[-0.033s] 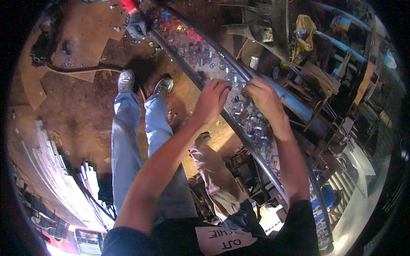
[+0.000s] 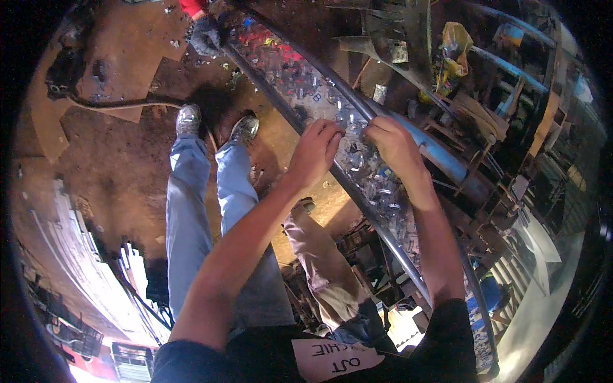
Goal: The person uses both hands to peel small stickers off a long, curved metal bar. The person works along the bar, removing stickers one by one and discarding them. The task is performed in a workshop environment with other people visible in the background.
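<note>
My left hand [image 2: 316,152] is over the near side of a long, narrow trough-like table [image 2: 281,113] edged with dark rails. Its fingers are curled, with the tips pressed together. Facing it across the bed, my right hand [image 2: 394,145] is closed beside the far rail [image 2: 338,84]. What either hand pinches, if anything, is too small or hidden to name. Small shiny, clear and grey scraps [image 2: 373,169] are strewn over the table bed beneath and between my hands. Red and coloured bits [image 2: 287,52] lie toward its far end.
At the far end, another person's grey-gloved hand [image 2: 205,37] with a red sleeve is by the table edge. Another person's tan trouser leg [image 2: 322,268] is near my left forearm. A hose [image 2: 128,105] crosses the brown floor; long white strips [image 2: 80,246] lie left. Blue-framed clutter [image 2: 440,156] stands right.
The other person's gloved hand at the far end has shifted slightly and turned. My own hands stay almost in the same place.
</note>
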`<state>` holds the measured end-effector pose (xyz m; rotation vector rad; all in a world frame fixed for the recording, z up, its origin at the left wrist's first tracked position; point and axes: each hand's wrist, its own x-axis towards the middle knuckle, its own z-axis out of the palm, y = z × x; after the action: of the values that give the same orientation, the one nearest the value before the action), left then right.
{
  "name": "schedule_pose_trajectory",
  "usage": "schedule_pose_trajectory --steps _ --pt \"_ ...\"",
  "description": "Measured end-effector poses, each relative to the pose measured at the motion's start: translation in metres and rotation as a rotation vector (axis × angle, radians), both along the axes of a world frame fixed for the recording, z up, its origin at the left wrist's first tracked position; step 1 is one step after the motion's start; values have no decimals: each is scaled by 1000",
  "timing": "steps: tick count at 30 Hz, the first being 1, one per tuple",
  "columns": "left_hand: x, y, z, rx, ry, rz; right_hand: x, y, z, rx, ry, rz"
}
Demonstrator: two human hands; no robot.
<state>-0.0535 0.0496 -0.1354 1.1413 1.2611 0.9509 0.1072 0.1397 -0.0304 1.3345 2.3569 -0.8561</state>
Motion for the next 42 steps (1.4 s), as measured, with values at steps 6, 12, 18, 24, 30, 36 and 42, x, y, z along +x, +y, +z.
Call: schedule_pose_trajectory --steps 6,12,18,24,30,36,42 --pt "-11 -4 2 -30 13 11 -3 6 -8 70 0 122" --pt "-12 -6 6 -50 -20 11 -2 4 -1 28 -5 102" --pt "-6 -3 9 -34 11 14 1 7 3 -71 99 -119" --pt "0 1 14 -77 87 -27 8 11 -1 19 108 60" --pt "0 2 14 -89 74 -33 6 4 1 49 64 87" --pt "10 4 14 -12 121 -65 12 -11 34 -38 37 -96" --pt "17 7 13 133 181 -86 10 -17 46 27 -94 -313"
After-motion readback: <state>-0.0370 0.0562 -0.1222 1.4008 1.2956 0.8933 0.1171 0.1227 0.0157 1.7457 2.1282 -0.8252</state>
